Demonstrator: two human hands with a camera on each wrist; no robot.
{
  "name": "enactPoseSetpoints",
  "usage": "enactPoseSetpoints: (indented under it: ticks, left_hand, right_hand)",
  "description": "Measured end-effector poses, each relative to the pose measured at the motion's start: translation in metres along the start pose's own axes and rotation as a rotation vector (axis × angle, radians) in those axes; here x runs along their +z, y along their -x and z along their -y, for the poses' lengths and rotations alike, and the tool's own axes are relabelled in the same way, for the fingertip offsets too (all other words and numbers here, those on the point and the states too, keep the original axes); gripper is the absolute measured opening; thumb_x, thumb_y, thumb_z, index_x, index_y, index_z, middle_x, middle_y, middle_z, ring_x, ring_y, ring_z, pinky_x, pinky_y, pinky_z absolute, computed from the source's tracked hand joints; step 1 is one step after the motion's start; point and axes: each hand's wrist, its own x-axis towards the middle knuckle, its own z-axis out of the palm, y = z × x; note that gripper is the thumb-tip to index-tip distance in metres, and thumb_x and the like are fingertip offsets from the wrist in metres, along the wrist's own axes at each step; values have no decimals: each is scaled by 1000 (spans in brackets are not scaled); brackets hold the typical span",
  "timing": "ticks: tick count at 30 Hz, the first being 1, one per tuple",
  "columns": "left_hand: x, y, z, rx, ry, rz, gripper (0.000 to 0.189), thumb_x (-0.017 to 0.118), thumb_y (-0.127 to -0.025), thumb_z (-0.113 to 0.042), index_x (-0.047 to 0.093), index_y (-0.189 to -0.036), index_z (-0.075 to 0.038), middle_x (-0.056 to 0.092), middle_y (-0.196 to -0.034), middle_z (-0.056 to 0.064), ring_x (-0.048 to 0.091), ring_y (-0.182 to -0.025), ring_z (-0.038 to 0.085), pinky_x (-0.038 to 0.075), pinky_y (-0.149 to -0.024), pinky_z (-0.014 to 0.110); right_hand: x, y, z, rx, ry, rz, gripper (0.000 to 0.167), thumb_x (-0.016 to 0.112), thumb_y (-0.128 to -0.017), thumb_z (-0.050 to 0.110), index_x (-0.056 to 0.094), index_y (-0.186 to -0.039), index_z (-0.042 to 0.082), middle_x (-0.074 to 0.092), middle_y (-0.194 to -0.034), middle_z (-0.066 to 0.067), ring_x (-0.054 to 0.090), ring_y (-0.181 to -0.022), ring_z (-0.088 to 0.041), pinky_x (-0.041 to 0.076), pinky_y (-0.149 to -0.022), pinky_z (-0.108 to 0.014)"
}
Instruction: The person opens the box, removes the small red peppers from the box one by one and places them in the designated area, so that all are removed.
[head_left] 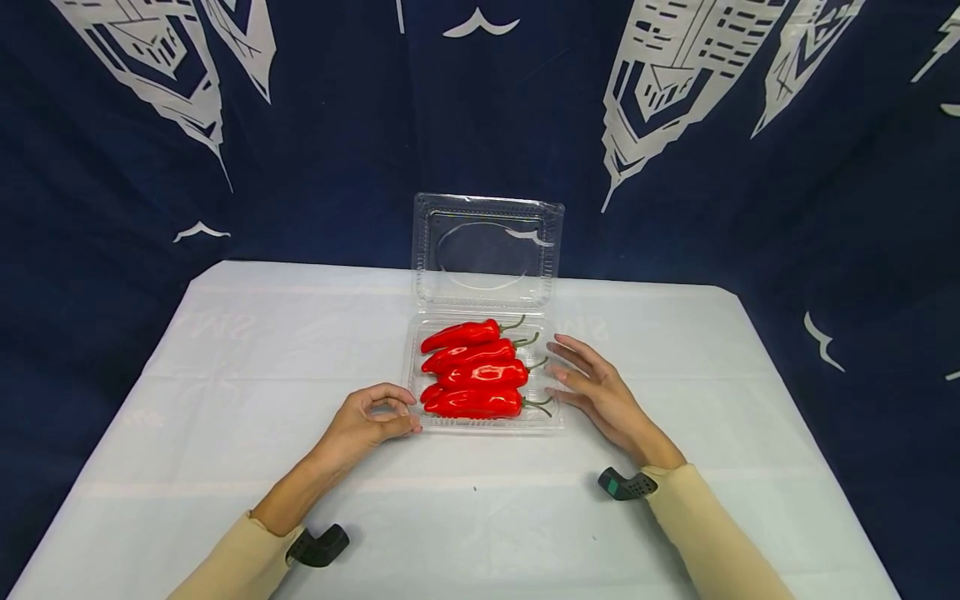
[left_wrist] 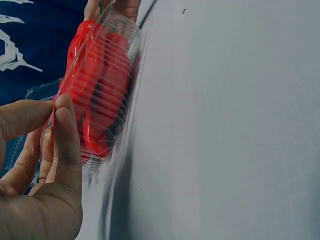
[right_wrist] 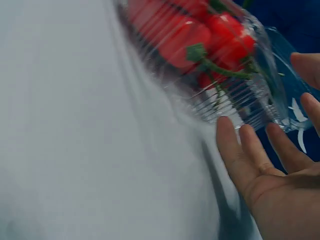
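Note:
A clear plastic clamshell container (head_left: 487, 424) lies on the table with its lid (head_left: 487, 250) raised at the back. Several glossy red chili peppers (head_left: 480, 375) with green stems fill the tray side by side, stems toward the right. At the front left corner my left hand (head_left: 375, 414) pinches the rim between thumb and fingers; the left wrist view shows the pinch closely. My right hand (head_left: 600, 396) is beside the right wall, fingers spread. In the right wrist view its fingertips (right_wrist: 226, 125) are at the container's ribbed side; I cannot tell whether they touch it.
A white cloth covers the table (head_left: 225, 450). Behind it hangs a dark blue curtain (head_left: 322, 150) with white printed shapes. Black bands with small devices (head_left: 318, 546) sit at both sleeve cuffs.

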Motion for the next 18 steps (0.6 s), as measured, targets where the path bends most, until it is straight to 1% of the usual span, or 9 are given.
enactPoseSetpoints:
  ticks: [3, 6, 12, 18]
  left_hand:
    - [0, 0, 0, -4, -2, 2, 33, 69, -91, -1, 58, -119, 10, 63, -96, 10, 74, -92, 26, 57, -85, 26]
    - [0, -1, 0, -3, -1, 4, 33, 69, -91, -1, 58, -119, 10, 63, -96, 10, 74, -92, 26, 57, -85, 27]
    - [0, 0, 0, 1, 3, 11, 33, 69, -91, 0, 57, -119, 10, 62, -95, 9, 74, -94, 27, 57, -86, 27]
    - [0, 1, 0, 3, 3, 6, 32, 68, -91, -1, 57, -120, 10, 61, -95, 9, 74, -94, 27, 58, -86, 27]
  right_hand:
    - [-1, -2, -1, 2, -31, 7, 64, 56, -101, 8, 27, -158, 13, 26, -164, -14, 46, -136, -23, 53, -101, -43]
    - [-3, -3, -2, 6, -53, 19, 64, 57, -101, 7, 29, -158, 15, 25, -164, -13, 44, -138, -24, 51, -103, -44]
    - [-7, -5, -5, 16, -83, 57, 65, 59, -97, 3, 32, -156, 12, 26, -163, -9, 40, -140, -25, 50, -104, -42]
    - [-11, -6, -10, 22, -135, 114, 70, 60, -95, -3, 31, -157, 9, 19, -166, -8, 38, -143, -22, 49, -106, -40]
